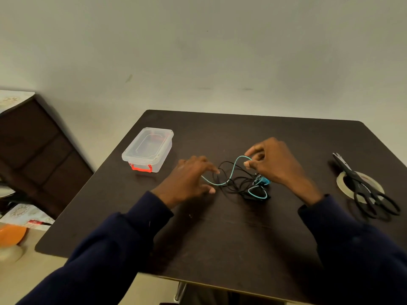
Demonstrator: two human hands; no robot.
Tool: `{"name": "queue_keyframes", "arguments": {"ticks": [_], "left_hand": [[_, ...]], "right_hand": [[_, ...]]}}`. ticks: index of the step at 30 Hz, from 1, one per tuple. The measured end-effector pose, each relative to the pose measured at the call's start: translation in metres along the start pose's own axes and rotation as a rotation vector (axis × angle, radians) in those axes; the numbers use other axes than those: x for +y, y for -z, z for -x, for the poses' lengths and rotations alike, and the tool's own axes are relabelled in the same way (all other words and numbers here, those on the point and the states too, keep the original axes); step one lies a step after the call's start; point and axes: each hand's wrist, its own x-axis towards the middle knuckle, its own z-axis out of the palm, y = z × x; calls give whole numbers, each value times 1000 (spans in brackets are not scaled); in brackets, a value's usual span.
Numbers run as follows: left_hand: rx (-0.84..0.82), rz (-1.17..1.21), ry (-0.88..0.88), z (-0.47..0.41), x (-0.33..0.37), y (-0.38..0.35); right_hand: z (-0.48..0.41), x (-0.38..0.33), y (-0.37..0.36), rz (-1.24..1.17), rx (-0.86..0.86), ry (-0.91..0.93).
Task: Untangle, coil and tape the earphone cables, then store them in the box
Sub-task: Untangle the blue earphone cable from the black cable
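Fingertips of your right hand pinch a raised loop of the thin cyan earphone cable. Your left hand lies spread with its fingers fairly straight, tips down where that cable's left end runs; I cannot tell whether they pin it. The cyan cable is snarled with a thin black earphone cable between your hands, mid-way across the dark brown table, outside the box. At far left stands the clear plastic box with a red latch, lid on. On the right, black scissors rest across a pale tape roll.
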Motion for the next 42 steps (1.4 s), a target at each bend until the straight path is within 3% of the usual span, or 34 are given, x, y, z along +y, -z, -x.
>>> {"name": "queue_keyframes", "arguments": {"ticks": [3, 6, 8, 10, 13, 16, 20, 22, 24, 27, 30, 31, 32, 34, 36, 39, 42], "left_hand": [[16, 17, 33, 3, -7, 1], [121, 171, 8, 10, -15, 1], [191, 333, -2, 13, -17, 5], [219, 442, 9, 15, -16, 11], [153, 297, -2, 17, -17, 1], [98, 90, -11, 16, -23, -25], [158, 90, 15, 16, -30, -30], [282, 278, 42, 19, -25, -25], [399, 694, 179, 22, -20, -14], [504, 1401, 273, 27, -17, 0], [582, 1787, 374, 41, -23, 9], [599, 1721, 404, 46, -27, 10], [603, 1506, 428, 49, -31, 9], [581, 841, 433, 54, -39, 6], [592, 408, 304, 55, -37, 8], [581, 358, 92, 48, -15, 16], [324, 388, 99, 38, 6, 19]], "right_hand": [[-5, -1, -1, -39, 78, 49], [-4, 5, -8, 213, 128, 99], [2, 3, -21, 253, 192, 281], [10, -8, -34, 180, 115, 425], [12, -16, -55, 207, -44, 421], [8, -19, -62, 194, -75, 434], [5, -22, -60, 108, -168, 487], [6, -19, -61, 55, -218, 502], [7, -14, -62, 0, -203, 503], [4, -4, -61, -63, -78, 475], [-4, 3, -58, -96, 45, 465], [-5, 3, -56, -112, 62, 468], [-5, 1, -54, -116, 70, 486], [-4, -6, -51, -84, 48, 536], [-4, -13, -52, -35, -4, 567], [-6, -18, -60, 35, -21, 590], [-5, -22, -64, 26, -34, 585]]}}
